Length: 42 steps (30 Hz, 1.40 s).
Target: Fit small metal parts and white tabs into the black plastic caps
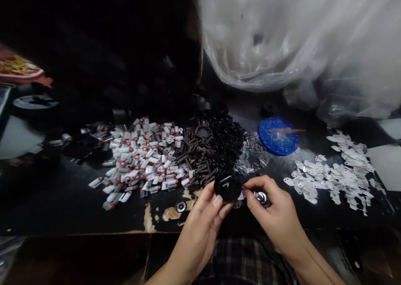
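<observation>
My left hand (205, 218) is closed around a round black plastic housing (228, 188), its hollow side tilted up. A small pale piece shows inside the housing. Close to the housing's right rim, my right hand (272, 209) pinches with thumb and forefinger; whatever is at the fingertips is too small to name. Tucked in that same hand is a shiny metal cylindrical piece with a dark end (261, 198), partly covered by the fingers. Just beyond the hands lie dark coil springs (200, 151) and a heap of small black parts (230, 141).
White plastic sleeves with red rings (144, 155) are heaped on the left. Small grey pins (253, 155) lie near a blue lid (277, 136) with a brown stick on it. Flat white plates (335, 176) spread right. A clear plastic bag (266, 38) stands behind. A small ring part (181, 207) sits near the front edge.
</observation>
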Motion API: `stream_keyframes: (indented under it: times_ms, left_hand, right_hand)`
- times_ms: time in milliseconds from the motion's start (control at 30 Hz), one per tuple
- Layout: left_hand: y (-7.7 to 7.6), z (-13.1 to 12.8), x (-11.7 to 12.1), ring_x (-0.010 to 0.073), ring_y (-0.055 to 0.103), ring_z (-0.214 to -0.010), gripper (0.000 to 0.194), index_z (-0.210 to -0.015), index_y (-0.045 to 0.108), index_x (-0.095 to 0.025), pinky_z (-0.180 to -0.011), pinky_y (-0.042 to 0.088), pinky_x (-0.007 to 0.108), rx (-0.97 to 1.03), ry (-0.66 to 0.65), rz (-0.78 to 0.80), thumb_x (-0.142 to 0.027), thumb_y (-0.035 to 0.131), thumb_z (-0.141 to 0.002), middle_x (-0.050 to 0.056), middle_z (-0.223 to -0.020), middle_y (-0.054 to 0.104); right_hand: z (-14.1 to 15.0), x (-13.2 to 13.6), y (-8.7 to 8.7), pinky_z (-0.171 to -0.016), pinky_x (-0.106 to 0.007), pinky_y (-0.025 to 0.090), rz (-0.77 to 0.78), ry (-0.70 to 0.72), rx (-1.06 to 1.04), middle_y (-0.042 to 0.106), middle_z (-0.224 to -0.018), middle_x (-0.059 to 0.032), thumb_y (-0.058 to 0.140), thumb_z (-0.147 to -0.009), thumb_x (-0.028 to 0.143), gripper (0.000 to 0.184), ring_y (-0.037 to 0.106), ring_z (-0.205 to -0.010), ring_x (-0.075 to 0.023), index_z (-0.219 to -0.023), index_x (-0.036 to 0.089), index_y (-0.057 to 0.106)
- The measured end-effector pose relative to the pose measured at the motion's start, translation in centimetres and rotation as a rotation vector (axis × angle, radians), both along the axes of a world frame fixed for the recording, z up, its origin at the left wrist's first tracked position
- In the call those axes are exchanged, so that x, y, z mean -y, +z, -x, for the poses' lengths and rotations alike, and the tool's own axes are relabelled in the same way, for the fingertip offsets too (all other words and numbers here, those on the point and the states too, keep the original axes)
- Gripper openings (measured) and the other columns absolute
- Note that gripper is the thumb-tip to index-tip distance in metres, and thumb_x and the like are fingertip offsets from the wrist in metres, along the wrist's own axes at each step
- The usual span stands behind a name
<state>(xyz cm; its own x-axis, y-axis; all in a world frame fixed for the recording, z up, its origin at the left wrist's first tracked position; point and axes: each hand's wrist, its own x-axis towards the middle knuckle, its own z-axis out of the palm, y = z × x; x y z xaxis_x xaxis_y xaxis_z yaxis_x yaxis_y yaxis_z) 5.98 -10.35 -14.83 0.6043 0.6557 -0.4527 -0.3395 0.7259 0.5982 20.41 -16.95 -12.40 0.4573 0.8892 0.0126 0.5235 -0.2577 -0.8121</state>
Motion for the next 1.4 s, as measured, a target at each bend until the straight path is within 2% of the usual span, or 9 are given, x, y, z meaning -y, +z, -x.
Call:
stream_keyframes:
  times_ms: [133,267,367,500,700,933,1067,1233,1400]
  left_hand:
    - [0.5,0.3,-0.5,0.0193,0.064,-0.106,0.024,-0.113,0.066,-0.023,-0.094,0.051,0.031,0.029,-0.014,0.112,-0.026,0.056,-0.092,0.005,-0.117,0.069]
    - [0.8,0.5,-0.7,0.0184,0.067,-0.103,0.021,-0.112,0.064,-0.022,-0.092,0.053,0.031,0.047,-0.041,0.188,-0.026,0.055,-0.093,0.006,-0.117,0.07]
    - [0.8,0.4,-0.6,0.018,0.068,-0.098,0.022,-0.113,0.061,-0.022,-0.091,0.053,0.032,-0.035,-0.031,0.138,-0.027,0.058,-0.092,0.004,-0.111,0.072]
    - [0.3,0.5,-0.3,0.0208,0.063,-0.111,0.025,-0.116,0.056,-0.023,-0.098,0.049,0.034,-0.117,-0.107,-0.029,-0.028,0.059,-0.091,0.004,-0.114,0.07]
    - [-0.5,1.1,-0.1,0.0205,0.056,-0.12,0.029,-0.12,0.054,-0.028,-0.103,0.044,0.034,-0.187,-0.223,-0.226,-0.034,0.058,-0.091,0.002,-0.122,0.065]
    - [0.1,1.1,-0.4,0.0165,0.057,-0.117,0.026,-0.115,0.055,-0.027,-0.102,0.044,0.027,-0.272,-0.256,-0.334,-0.032,0.06,-0.09,0.002,-0.122,0.064]
    - [0.3,0.8,-0.3,0.013,0.061,-0.106,0.021,-0.106,0.057,-0.026,-0.095,0.046,0.023,-0.228,-0.223,-0.337,-0.027,0.064,-0.086,-0.001,-0.108,0.067]
    - [-0.1,0.1,-0.2,0.0069,0.057,-0.072,0.012,-0.085,0.055,-0.022,-0.067,0.046,0.015,-0.236,-0.08,-0.309,-0.025,0.067,-0.083,-0.006,-0.076,0.061]
    - [-0.2,-0.6,-0.2,0.0073,0.053,-0.068,0.016,-0.086,0.054,-0.022,-0.065,0.044,0.016,-0.218,-0.048,-0.222,-0.027,0.068,-0.082,-0.006,-0.073,0.058]
  right_hand:
    - [-0.1,0.3,0.2,-0.077,-0.031,0.043,-0.114,0.21,0.161,0.068,-0.092,0.0003,0.058,-0.089,0.013,0.016,0.059,-0.084,-0.0152,-0.099,0.024,0.063]
    - [-0.3,0.5,0.5,-0.077,-0.034,0.039,-0.151,0.288,0.235,0.066,-0.09,-0.0009,0.058,-0.086,0.006,0.021,0.059,-0.083,-0.0144,-0.1,0.021,0.063]
    - [-0.3,0.6,0.7,-0.075,-0.033,0.037,-0.161,0.309,0.308,0.065,-0.089,-0.0013,0.058,-0.085,0.004,0.021,0.058,-0.08,-0.0139,-0.097,0.02,0.063]
    - [-0.2,0.4,0.9,-0.073,-0.033,0.035,-0.186,0.346,0.412,0.064,-0.09,-0.0031,0.06,-0.085,0.006,0.02,0.055,-0.08,-0.0153,-0.099,0.02,0.064]
    - [-0.1,0.0,1.1,-0.072,-0.033,0.033,-0.196,0.325,0.468,0.064,-0.084,-0.0018,0.059,-0.086,0.006,0.017,0.053,-0.075,-0.0144,-0.095,0.019,0.065]
    - [-0.1,-0.1,1.5,-0.072,-0.034,0.03,-0.154,0.351,0.478,0.065,-0.083,-0.0018,0.056,-0.089,0.009,0.013,0.054,-0.073,-0.0141,-0.092,0.018,0.064]
    - [0.0,0.0,1.7,-0.071,-0.034,0.029,-0.14,0.368,0.473,0.065,-0.082,-0.0016,0.054,-0.091,0.011,0.012,0.055,-0.072,-0.0142,-0.092,0.018,0.063]
    - [1.3,0.6,1.5,-0.072,-0.035,0.028,-0.149,0.286,0.483,0.064,-0.076,0.0008,0.058,-0.089,0.013,0.01,0.054,-0.068,-0.014,-0.092,0.02,0.064]
    - [2.1,0.8,1.5,-0.07,-0.035,0.027,-0.134,0.209,0.455,0.06,-0.067,0.0023,0.059,-0.088,0.012,0.009,0.053,-0.062,-0.0129,-0.087,0.019,0.065]
